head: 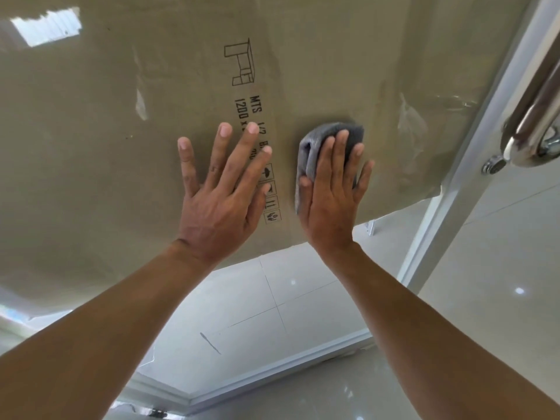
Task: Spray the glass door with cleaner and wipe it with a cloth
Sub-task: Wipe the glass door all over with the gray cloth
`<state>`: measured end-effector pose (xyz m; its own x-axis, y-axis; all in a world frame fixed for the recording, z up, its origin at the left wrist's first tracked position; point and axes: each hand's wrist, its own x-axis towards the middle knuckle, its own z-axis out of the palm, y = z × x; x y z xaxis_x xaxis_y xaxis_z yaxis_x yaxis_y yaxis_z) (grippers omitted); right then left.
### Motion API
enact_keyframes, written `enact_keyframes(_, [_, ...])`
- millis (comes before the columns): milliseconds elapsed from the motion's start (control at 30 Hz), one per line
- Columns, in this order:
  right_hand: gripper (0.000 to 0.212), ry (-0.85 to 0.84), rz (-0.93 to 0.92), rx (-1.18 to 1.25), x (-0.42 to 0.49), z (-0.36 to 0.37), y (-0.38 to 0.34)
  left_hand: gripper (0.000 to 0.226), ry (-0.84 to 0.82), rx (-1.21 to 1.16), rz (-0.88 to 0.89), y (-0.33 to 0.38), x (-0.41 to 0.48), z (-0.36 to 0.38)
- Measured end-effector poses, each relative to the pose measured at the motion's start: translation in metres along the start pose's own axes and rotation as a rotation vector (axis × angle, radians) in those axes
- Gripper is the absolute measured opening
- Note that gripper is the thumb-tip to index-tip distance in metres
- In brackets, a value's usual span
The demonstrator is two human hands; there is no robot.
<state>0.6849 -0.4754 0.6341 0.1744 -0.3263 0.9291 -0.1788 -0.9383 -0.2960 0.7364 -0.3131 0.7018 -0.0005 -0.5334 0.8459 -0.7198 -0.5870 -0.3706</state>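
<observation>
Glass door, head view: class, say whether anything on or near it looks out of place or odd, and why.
The brown printed cardboard sheet covering most of the clear glass door is turned sideways: its black lettering runs vertically. Below, a short dark streak marks the pale glossy floor tile.

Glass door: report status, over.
Left hand flat on door, fingers spread. Right hand presses cloth to door. Handle off to the right, nothing blocking cloth.
</observation>
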Motion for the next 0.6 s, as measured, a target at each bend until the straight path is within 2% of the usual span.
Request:
enact_keyframes(200, [0.059, -0.144, -0.103, -0.029, -0.057, -0.002, 0.022, 0.046, -0.014, 0.009, 0.020, 0.014, -0.001, 0.010])
enact_keyframes(367, [0.059, -0.173, -0.113, -0.038, -0.064, -0.005, 0.025, 0.045, -0.007, 0.010, 0.036, 0.024, 0.005, 0.015])
enact_keyframes(600, [0.050, -0.012, -0.017, -0.030, 0.026, -0.011, -0.004, 0.052, 0.004, 0.018, -0.004, 0.029, 0.006, 0.018])
